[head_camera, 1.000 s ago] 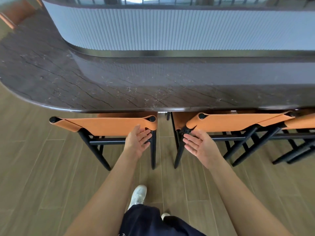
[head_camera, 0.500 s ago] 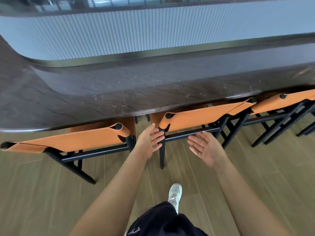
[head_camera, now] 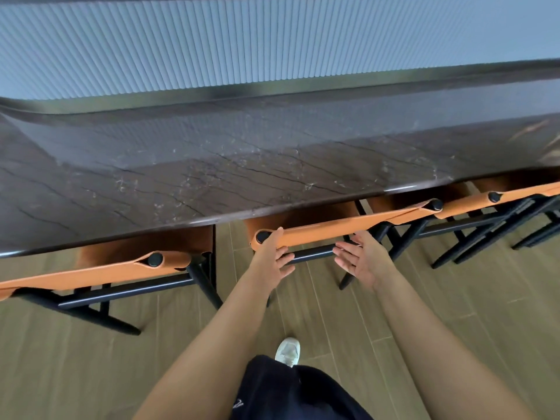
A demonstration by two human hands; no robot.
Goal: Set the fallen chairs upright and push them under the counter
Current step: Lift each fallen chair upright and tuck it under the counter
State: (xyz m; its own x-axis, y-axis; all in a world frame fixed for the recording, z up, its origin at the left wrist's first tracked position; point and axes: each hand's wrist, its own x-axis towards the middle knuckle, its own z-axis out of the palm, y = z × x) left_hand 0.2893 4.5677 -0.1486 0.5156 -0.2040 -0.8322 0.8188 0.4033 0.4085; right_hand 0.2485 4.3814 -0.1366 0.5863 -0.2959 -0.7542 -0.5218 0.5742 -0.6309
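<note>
orange leather stretches across the back of the middle chair (head_camera: 333, 227), and both my hands are there. my left hand (head_camera: 271, 259) lies against the left end of that back, beside the round black cap of the post. one finger reaches up over the top edge of the leather, and the others point fairly straight to the right along the black rail (head_camera: 312, 254) beneath, not curled round anything. my right hand (head_camera: 362, 259) is open too, palm turned to the left, fingers spread and relaxed. it sits just below the leather back and close to the rail, holding nothing; i cannot tell whether its fingertips touch the rail.

the middle chair stands upright on its black legs, its seat tucked beneath the edge of the dark veined stone desk (head_camera: 212, 183), with only its back and rear legs showing in front of that edge. the left chair (head_camera: 91, 272) stands upright just beside it in the same way, seat under the desk. so does the right chair (head_camera: 521, 192), its back close to the middle chair's right end. behind the desk top rises a pale ribbed panel (head_camera: 242, 40). below me is a wood plank floor (head_camera: 91, 374), with my white shoe (head_camera: 288, 351) and dark clothing (head_camera: 297, 395) between my forearms.
</note>
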